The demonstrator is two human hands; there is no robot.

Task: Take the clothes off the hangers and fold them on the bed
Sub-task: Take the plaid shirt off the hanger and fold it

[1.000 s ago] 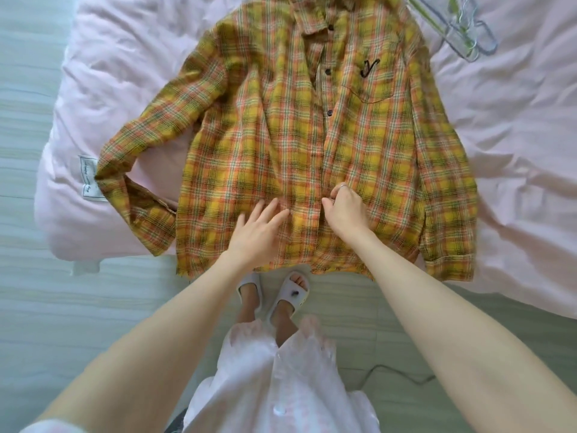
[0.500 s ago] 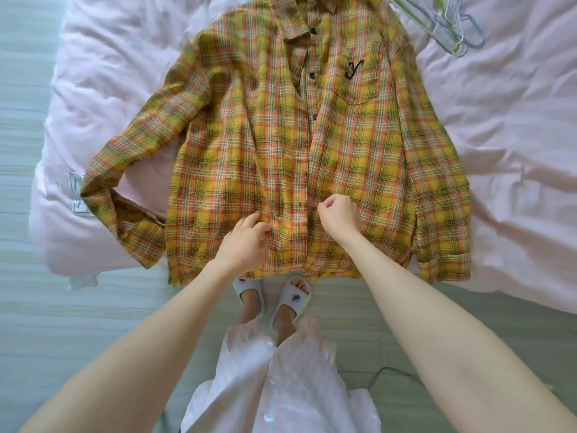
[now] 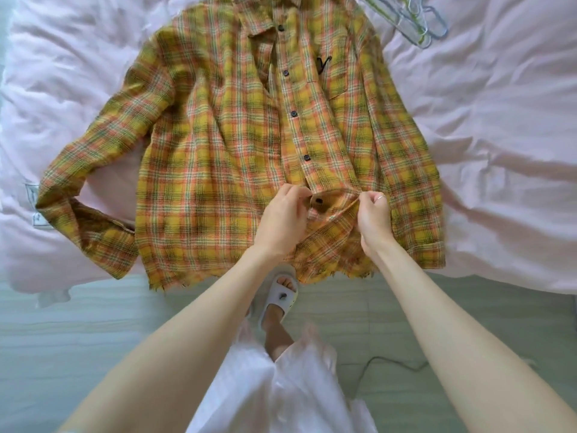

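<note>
- My left hand (image 3: 281, 221) pinches the plaid shirt (image 3: 218, 157) at its front placket, beside a dark button (image 3: 319, 200).
- My right hand (image 3: 373, 214) grips the opposite placket edge, fingers curled round the cloth.
- I see the shirt lying face up on the pink duvet (image 3: 499, 135), sleeves spread, hem at the bed's edge.
- Wire hangers (image 3: 415, 23) rest on the duvet beyond the shirt's shoulder.

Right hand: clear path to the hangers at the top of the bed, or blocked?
Probably clear, not free: the right hand pinches the plaid shirt placket. Only shirt and pink duvet lie before the hangers.
</note>
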